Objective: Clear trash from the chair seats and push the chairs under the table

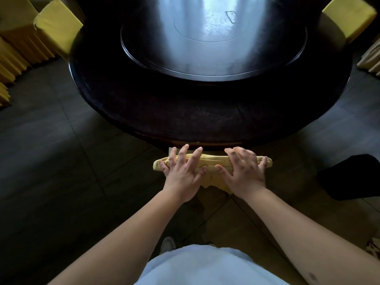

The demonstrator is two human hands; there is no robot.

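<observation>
A chair with a yellow cover (211, 161) stands right in front of me, its seat hidden under the dark round table (185, 112). Only the top of its backrest shows, close to the table's edge. My left hand (184, 171) lies on the left half of the backrest top, fingers spread over it. On the right half rests my right hand (244, 171), its fingers wrapped over the top edge. No trash is visible.
A glass turntable (213, 44) sits on the table. Two more yellow-covered chairs stand at the table's far left (57, 25) and far right (349, 17). Yellow pleated cloth (12, 58) hangs at left. A black object (353, 177) lies on the tiled floor at right.
</observation>
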